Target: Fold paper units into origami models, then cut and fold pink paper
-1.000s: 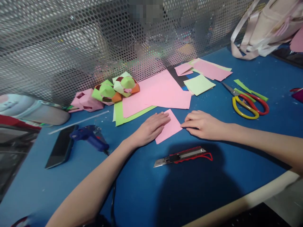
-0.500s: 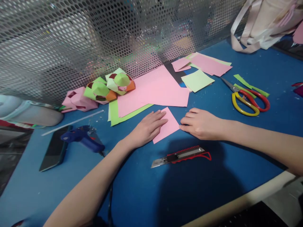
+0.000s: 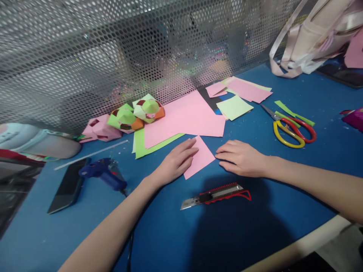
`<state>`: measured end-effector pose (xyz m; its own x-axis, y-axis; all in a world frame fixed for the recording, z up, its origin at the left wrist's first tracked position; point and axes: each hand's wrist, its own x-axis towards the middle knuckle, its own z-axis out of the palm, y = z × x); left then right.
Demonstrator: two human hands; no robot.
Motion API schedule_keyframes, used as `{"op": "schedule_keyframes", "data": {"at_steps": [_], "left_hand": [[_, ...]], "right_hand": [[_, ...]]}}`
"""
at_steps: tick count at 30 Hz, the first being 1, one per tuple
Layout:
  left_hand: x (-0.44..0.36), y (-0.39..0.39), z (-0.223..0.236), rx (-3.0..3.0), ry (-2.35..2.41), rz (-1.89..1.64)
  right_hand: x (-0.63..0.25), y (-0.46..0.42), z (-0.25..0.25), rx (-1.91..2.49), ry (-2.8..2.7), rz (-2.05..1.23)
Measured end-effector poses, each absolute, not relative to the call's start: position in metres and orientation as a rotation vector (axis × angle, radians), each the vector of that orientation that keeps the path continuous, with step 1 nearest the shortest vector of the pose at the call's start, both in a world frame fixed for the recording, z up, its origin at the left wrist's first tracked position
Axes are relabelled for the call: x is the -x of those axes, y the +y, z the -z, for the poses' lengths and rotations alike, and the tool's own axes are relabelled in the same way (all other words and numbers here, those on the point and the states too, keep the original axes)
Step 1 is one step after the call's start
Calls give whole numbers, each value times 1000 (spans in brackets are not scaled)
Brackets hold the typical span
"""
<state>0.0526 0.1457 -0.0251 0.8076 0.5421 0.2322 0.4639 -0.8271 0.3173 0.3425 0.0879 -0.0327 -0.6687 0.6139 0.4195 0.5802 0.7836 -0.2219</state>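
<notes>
A small pink sheet of paper [image 3: 200,158] lies on the blue table, turned at an angle. My left hand [image 3: 178,161] rests flat over its left part, with the fingers stretched out across the paper. Beside its right corner is my right hand [image 3: 240,158], palm down with fingers extended; the tips are at the corner, and I cannot tell if they touch it. A red utility knife [image 3: 218,194] lies nearer to me, its blade pointing left. Just beyond the small sheet are larger pink sheets [image 3: 181,117], partly over a green sheet [image 3: 159,146].
Scissors [image 3: 292,128] and green strips lie right; a pale green stack [image 3: 235,107] is at the back. A blue glue gun [image 3: 103,173], its cord, a phone [image 3: 68,187] and a glue stick [image 3: 90,155] are left. Folded paper models [image 3: 124,118] line the perforated metal panel [image 3: 159,49].
The whole view has shifted, so the table appears lower. My left hand stays on the pink paper, while my right fingers look slightly more spread at its corner.
</notes>
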Motion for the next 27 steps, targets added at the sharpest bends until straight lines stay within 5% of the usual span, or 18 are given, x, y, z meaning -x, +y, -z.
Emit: {"op": "schedule_keyframes", "data": {"at_steps": [11,27], "left_hand": [[-64,133,19,-2465,1077,-604],[-71,129,26,-2224,1142,-781]], "right_hand": [[-341,97,34,1167,-2052,-547],[-332,100,46,1160,-2259,-287]]}}
